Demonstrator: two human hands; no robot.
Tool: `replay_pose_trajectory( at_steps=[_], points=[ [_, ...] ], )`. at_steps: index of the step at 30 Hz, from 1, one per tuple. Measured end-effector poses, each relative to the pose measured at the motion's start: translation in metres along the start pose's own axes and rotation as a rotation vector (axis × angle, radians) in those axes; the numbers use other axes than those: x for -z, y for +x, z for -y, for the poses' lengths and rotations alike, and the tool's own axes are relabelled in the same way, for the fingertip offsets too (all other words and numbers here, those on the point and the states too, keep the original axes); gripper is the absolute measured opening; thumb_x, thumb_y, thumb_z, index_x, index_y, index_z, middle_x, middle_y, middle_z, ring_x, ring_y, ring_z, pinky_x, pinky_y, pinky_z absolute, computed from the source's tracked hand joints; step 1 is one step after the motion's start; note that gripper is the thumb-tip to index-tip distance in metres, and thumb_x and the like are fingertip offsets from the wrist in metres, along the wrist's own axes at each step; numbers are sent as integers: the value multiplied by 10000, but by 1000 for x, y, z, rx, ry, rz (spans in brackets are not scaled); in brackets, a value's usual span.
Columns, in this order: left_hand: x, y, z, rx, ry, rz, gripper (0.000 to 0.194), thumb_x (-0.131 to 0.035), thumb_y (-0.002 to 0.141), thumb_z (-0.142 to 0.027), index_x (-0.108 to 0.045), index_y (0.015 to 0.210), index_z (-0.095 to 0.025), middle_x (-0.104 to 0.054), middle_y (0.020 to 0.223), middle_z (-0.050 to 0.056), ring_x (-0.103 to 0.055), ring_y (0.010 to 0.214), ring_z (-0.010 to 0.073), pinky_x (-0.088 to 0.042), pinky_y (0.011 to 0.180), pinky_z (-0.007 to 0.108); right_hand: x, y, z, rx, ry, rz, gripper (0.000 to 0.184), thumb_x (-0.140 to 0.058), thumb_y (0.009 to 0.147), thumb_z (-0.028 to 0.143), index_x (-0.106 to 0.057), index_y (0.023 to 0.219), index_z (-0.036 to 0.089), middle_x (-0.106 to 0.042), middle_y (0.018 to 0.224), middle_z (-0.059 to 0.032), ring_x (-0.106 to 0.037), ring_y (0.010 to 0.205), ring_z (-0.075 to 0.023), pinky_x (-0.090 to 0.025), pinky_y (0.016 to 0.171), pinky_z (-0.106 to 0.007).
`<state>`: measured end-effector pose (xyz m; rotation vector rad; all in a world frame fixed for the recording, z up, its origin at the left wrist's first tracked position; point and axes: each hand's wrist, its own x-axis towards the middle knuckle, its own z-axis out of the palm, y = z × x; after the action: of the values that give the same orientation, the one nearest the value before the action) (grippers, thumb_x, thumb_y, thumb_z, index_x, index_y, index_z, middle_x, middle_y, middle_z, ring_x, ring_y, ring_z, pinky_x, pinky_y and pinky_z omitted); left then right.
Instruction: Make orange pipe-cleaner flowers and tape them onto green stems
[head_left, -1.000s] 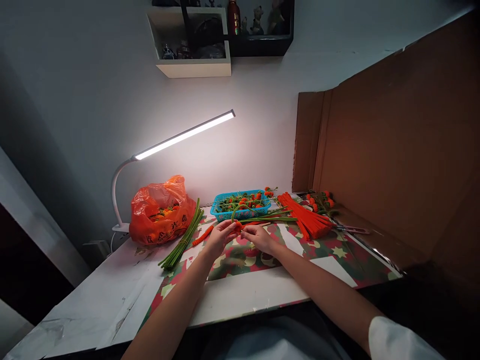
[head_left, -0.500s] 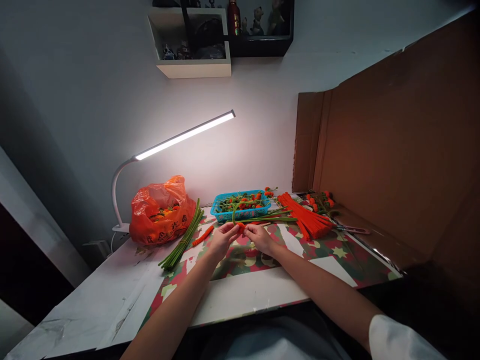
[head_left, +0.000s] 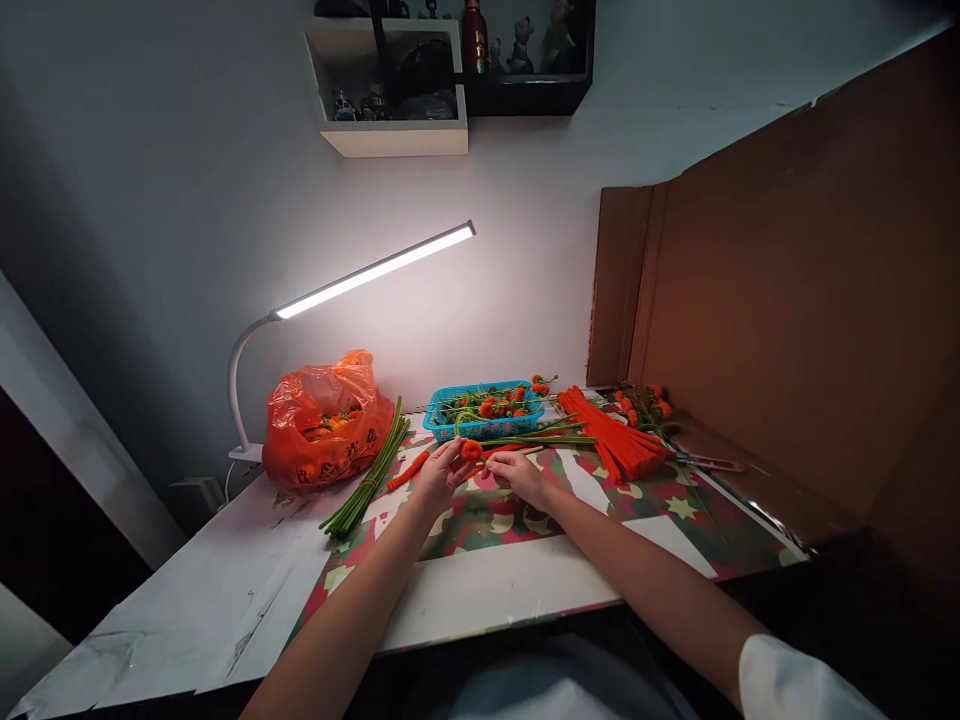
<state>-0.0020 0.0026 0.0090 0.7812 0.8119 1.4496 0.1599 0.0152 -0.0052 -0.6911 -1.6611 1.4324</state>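
Between the fingers of my left hand (head_left: 441, 476) is an orange fuzzy flower (head_left: 472, 450), its round head turned toward me and a green stem rising behind it. My right hand (head_left: 519, 474) is closed in a pinch just right of the flower head; what lies between its fingertips is too small to make out. Behind both hands stands a blue basket (head_left: 484, 431) holding orange flowers and green stems. An orange coiled strip (head_left: 409, 472) lies left of my left hand. Loose green stems (head_left: 559, 440) lie beyond my right hand.
A bundle of green stems (head_left: 366, 488) lies beside an orange plastic bag (head_left: 300, 460). Orange pipe cleaners (head_left: 619, 445), more orange flowers (head_left: 630, 412) and pink-handled scissors (head_left: 716, 463) are at the right. A desk lamp (head_left: 375, 272) shines above; a cardboard wall (head_left: 787, 300) borders the right.
The flower head has turned to face me and shows more fully. My right hand has drawn slightly away from it. The whole view has shifted a little.
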Motion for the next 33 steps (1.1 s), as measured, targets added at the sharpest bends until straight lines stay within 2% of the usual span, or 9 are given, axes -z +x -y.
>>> replay_pose_trajectory(
  at_steps=[4, 9, 12, 15, 18, 21, 25, 33],
  points=[
    [-2, -1, -1, 36, -33, 49, 141, -524, 876, -202, -609, 783, -138, -685, 756, 37, -661, 674, 124, -563, 657, 248, 0, -2, 1, 31, -46, -25, 336, -555, 698, 469, -444, 558, 184, -358, 523, 53, -300, 510, -83, -222, 508, -241],
    [0, 0, -2, 123, -107, 92, 279, -463, 909, -351, -626, 841, -135, -699, 814, 61, -674, 714, 140, -563, 669, 257, 2, -1, 0, 64, -129, -46, 359, -539, 705, 495, -450, 556, 180, -366, 526, 49, -305, 512, -81, -226, 501, -237],
    [1, 0, -1, 110, -101, 120, 246, -529, 875, -359, -634, 838, -139, -702, 837, 60, -676, 736, 142, -559, 702, 260, 2, 0, 0, 76, -145, -62, 369, -550, 705, 513, -482, 572, 176, -371, 528, 49, -305, 515, -83, -235, 501, -233],
    [1, -2, 0, 63, -40, 134, 142, -657, 788, -269, -650, 848, -140, -707, 865, 62, -675, 762, 143, -550, 719, 242, 1, -1, 0, 99, -163, -77, 370, -554, 715, 516, -516, 581, 173, -374, 529, 48, -312, 518, -87, -249, 513, -234],
    [-1, -3, 2, 21, 24, 132, 220, -747, 684, -188, -666, 882, -133, -710, 878, 64, -674, 792, 148, -538, 750, 236, 1, -1, 0, 128, -194, -86, 369, -555, 726, 515, -553, 595, 171, -397, 538, 41, -338, 537, -97, -272, 529, -236],
    [-2, -3, 4, -6, 25, 101, 305, -814, 588, -189, -675, 851, -124, -712, 838, 53, -670, 779, 143, -526, 762, 235, 0, -1, -1, 146, -210, -101, 365, -561, 727, 519, -597, 640, 166, -453, 570, 27, -376, 568, -107, -293, 545, -237],
    [-3, -2, 10, -38, 43, 93, 352, -844, 539, -258, -682, 825, -133, -713, 801, 42, -662, 745, 143, -509, 757, 252, -4, 0, -5, 74, -158, -124, 383, -560, 717, 542, -606, 684, 163, -447, 579, 26, -364, 549, -104, -281, 525, -237],
    [-7, -3, 17, -54, 48, 96, 395, -858, 493, -281, -686, 821, -143, -717, 776, 42, -652, 714, 150, -490, 724, 256, -10, 1, -4, 40, -73, -141, 404, -592, 676, 546, -471, 568, 177, -382, 524, 47, -318, 509, -84, -233, 487, -236]
  ],
)
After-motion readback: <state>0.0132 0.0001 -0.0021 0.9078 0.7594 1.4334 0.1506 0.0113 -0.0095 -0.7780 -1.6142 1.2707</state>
